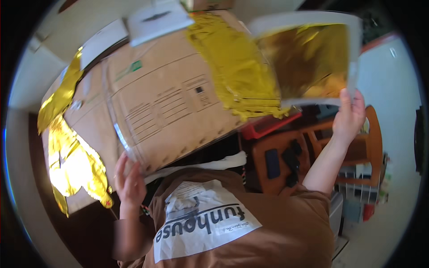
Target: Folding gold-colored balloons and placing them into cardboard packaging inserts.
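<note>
My right hand (pixel 350 117) grips the lower right corner of a flat panel (pixel 304 62), a gold foil sheet inside a pale, translucent border, raised off to the right. Its edges are slightly blurred. My left hand (pixel 130 184) is at the near edge of a large cardboard box (pixel 165 80), beside a strip of clear tape (pixel 119 131). The fingers look loosely apart with nothing seen between them, though blur softens them. A crumpled gold foil piece (pixel 237 62) drapes over the box's right side. Shiny gold foil (pixel 76 161) hangs over its left side.
At the box's far edge lie a white flat item (pixel 158 21) and a white box (pixel 103 42). To the right, a wooden chair (pixel 263 149) holds a dark phone-like object (pixel 272 163) and black items. A red tray (pixel 270 126) sits below the draped foil.
</note>
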A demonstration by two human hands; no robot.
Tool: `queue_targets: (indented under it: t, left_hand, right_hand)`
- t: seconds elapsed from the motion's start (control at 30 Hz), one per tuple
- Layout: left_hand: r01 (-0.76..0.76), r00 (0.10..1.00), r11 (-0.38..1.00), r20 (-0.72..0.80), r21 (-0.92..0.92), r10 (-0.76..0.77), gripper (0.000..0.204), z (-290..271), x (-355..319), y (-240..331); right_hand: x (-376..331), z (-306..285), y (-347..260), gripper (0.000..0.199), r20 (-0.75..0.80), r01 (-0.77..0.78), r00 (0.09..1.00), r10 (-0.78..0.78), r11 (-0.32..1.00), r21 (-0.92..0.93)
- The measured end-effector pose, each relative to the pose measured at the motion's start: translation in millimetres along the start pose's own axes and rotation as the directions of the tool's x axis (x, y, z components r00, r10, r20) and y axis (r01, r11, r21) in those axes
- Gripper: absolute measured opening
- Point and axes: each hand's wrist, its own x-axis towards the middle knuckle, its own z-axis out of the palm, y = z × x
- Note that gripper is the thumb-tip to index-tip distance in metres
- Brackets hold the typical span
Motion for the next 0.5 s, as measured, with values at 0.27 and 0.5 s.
queue_targets:
  t: [0.27, 0.5]
  left_hand:
    - [-0.027, 0.996, 0.993, 0.092, 0.116, 0.016, 0.033, 20, 6, -7]
    - [0.029, 0.99, 0.961, 0.127, 0.276, -0.066, 0.032, 15, -11, -10]
  right_hand:
    - [17, -128, 304, 0.02, 0.116, -0.205, 0.939, 0.323, 0.8, -0.564]
    - [-56, -27, 421, 0.05, 0.105, -0.22, 0.756, 0.647, 0.402, -0.889]
